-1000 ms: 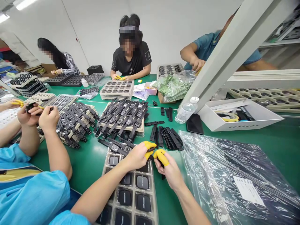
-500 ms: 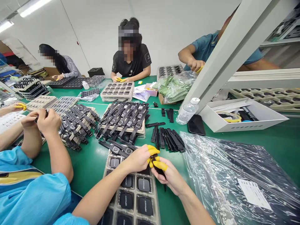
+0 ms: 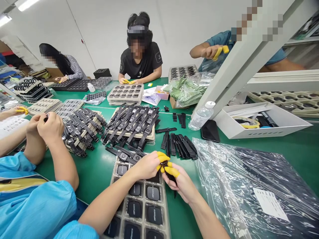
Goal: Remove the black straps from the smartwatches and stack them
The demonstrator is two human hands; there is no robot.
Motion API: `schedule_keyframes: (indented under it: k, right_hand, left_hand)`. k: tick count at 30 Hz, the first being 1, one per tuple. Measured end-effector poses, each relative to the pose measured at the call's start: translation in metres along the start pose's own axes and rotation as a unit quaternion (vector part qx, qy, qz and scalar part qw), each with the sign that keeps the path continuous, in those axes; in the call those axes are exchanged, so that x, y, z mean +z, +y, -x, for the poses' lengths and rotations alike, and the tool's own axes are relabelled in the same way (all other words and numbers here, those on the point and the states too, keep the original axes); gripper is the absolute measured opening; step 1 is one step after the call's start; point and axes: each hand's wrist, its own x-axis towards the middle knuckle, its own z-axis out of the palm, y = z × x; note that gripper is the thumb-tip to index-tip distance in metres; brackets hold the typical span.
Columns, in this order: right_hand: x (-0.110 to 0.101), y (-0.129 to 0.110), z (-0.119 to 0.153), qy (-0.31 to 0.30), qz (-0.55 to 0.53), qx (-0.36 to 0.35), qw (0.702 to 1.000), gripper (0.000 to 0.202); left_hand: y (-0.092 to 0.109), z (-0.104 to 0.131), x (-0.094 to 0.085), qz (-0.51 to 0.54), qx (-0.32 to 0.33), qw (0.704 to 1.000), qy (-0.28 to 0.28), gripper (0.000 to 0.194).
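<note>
My left hand (image 3: 149,165) and my right hand (image 3: 179,182) meet above the tray, with yellow covers on several fingertips. Both pinch a small black watch part (image 3: 163,163) between thumbs and fingers. From under my right hand hangs a black watch strap (image 3: 174,192), which looks joined to that part; fingers hide the join. Below lies a clear plastic tray (image 3: 144,219) with black square watch faces under film in its pockets. Loose black straps (image 3: 183,146) are fanned out just beyond my hands. Strapped watches (image 3: 124,156) rest at the tray's far end.
Stacked trays of strapped watches (image 3: 134,124) stand ahead. To the right are a large plastic bag (image 3: 249,189), a bottle (image 3: 202,117), a phone (image 3: 210,130) and a white box (image 3: 264,131) beside a slanted post (image 3: 239,66). A co-worker's blue sleeve (image 3: 50,205) is close on the left.
My hands stay together and the black part between my fingertips has turned slightly. At the far right a co-worker's hand has risen. The whole view has shifted a little.
</note>
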Motion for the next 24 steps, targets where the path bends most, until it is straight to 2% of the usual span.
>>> schedule_keyframes:
  k: [14, 24]
  right_hand:
    - [-0.004, -0.0011, 0.0008, -0.015, 0.009, 0.022, 1.0, 0.038]
    - [-0.0036, -0.0013, 0.0017, -0.014, -0.022, 0.014, 1.0, 0.038]
  left_hand:
    - [-0.0018, -0.0004, 0.0006, -0.021, 0.006, 0.999, -0.025, 0.05]
    - [0.001, -0.0015, -0.0019, -0.008, -0.001, 1.0, -0.012, 0.045]
